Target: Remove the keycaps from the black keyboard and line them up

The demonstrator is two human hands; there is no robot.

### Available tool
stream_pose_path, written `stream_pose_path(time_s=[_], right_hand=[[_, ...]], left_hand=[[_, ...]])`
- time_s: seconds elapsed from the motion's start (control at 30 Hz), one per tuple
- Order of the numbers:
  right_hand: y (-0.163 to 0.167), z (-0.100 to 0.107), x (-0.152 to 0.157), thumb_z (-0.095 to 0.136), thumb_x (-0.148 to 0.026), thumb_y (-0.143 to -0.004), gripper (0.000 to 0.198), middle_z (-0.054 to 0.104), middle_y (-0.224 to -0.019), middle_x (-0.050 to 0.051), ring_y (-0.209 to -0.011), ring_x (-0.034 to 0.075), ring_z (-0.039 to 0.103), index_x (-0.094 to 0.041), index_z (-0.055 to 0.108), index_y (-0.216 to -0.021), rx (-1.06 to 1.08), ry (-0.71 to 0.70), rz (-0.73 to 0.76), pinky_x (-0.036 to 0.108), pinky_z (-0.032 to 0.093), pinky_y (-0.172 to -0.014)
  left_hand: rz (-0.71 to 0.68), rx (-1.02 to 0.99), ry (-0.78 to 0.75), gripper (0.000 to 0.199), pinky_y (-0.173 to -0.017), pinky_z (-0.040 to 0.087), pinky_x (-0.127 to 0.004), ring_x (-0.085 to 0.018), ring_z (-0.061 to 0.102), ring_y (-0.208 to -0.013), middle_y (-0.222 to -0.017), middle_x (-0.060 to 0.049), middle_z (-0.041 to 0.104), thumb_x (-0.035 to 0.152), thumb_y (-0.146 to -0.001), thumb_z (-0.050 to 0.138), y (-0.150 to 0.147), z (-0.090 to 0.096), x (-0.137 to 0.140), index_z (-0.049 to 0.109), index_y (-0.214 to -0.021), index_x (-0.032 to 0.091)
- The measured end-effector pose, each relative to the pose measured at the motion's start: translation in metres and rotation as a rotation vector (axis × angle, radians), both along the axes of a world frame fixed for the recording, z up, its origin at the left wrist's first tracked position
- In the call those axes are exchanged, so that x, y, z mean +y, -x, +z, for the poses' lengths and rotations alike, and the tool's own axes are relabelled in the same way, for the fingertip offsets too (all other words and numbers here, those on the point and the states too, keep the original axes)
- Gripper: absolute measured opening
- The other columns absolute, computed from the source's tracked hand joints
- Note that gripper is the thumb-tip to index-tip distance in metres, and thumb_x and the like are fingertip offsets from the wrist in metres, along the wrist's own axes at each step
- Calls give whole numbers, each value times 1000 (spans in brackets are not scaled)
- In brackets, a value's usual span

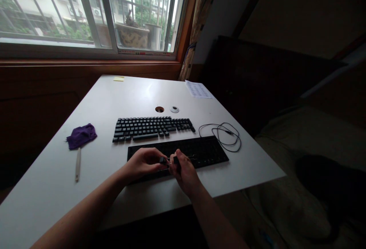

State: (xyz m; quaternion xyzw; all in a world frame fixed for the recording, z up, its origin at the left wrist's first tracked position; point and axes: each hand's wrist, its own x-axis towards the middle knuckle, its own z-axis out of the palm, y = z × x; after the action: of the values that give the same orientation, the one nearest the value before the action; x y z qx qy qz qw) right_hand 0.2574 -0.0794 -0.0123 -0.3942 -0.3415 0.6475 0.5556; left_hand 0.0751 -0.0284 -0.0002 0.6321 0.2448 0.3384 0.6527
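Above the black keyboard base [213,150], my two hands meet. My left hand [145,161] is closed, pinching a small black keycap [162,160] between thumb and fingers. Wrapped round the black handle of a wire keycap puller [175,160] is my right hand [184,171]; thin wires stick out from both sides of it, the left ones reaching to the keycap. Behind the base, loose black keycaps [140,127] lie on the table in rows, in the layout of a keyboard. My hands and forearms hide part of the base's left half.
On the white table [97,180], a black cable [237,142] lies coiled at right. A purple cloth [82,135] and a pale stick-like handle [77,165] lie at left. Farther back are a round hole [159,109], a white ring cover [174,109], printed paper [198,90] and yellow notes [118,78].
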Motion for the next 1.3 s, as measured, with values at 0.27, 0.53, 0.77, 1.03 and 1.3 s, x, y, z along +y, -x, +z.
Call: stream_pose_path(time_s=[0.27,0.53,0.77,1.03,1.3], right_hand=[[7,0,0,66,-61,-82,50,42,-55,-6,-44,5,33,-18,50,-63,-25,105,-144,18,24,-40],[19,0,-5,65,-59,-85,46,45,-60,-6,-50,5,38,-19,51,-68,25,40,-226,18,29,-45],[19,8,-4,53,-60,-92,54,39,-52,-6,-43,6,27,-19,45,-59,110,25,-123,22,17,-42],[-13,9,-1,45,-51,-97,49,44,-57,-3,-53,11,38,-20,46,-59,-209,-83,-282,25,32,-52],[-72,22,2,38,-39,-98,34,57,-77,0,-74,17,51,-22,57,-76,-757,-298,-513,29,40,-69]], left_hand=[[131,27,-100,19,-76,56,-28,-17,69,-81,-90,-10,73,25,-82,73,-5,-2,1,67,-93,11],[171,-82,-2,20,-80,57,-30,-18,69,-86,-93,-9,72,26,-82,75,-4,0,0,65,-92,12],[187,-128,18,20,-81,55,-29,-15,67,-83,-94,-6,71,28,-84,73,2,-2,5,67,-98,15],[302,-72,2,24,-72,52,-23,-12,62,-76,-89,-2,67,28,-80,76,5,-5,10,69,-100,17],[291,-18,9,28,-81,55,-27,-16,67,-88,-97,-6,72,28,-78,77,3,-6,10,65,-101,17]])
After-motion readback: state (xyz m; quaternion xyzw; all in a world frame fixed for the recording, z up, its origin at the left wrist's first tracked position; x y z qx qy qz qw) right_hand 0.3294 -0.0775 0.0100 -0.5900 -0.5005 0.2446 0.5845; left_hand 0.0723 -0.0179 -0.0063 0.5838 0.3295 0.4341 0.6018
